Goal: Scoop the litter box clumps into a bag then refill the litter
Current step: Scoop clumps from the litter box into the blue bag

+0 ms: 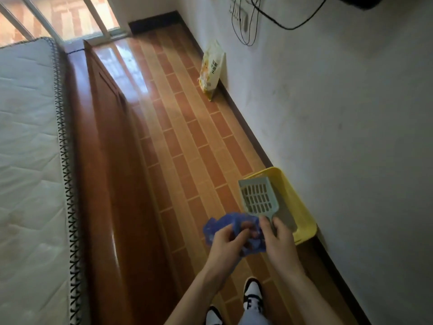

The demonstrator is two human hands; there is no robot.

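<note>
Right hand [278, 238]: thumb and fingers closed round the handle of the scoop [257, 198]. Scoop blade points up and away, slotted face toward the camera, nothing in it that I can see.

Left hand [226, 240]: fingers pinched into the blue bag [236, 231], which is crumpled and bunched between the two hands. Right fingers may also touch the bag's edge; cannot tell. Mouth of the bag not yet open.

Litter box [302, 207]: yellow, on the floor against the right wall, just beyond and below the scoop. Grey litter visible inside. Clumps too small or too hidden by the scoop to make out.

Litter sack [212, 71]: yellow and white, standing against the same wall, well apart from the box, farther down the floor [187, 148]. Top appears closed.

Person standing, shoes visible at the bottom edge, bed [28, 137] to the left.

Step, as judged: preparation. Tools are in hand, no scooping begun.

Next move calls for: spreading the bag's mouth open with the left hand and holding it near the box, crouching to reach, then bringing the scoop blade down into the litter. Refill comes last and requires fetching the sack.
</note>
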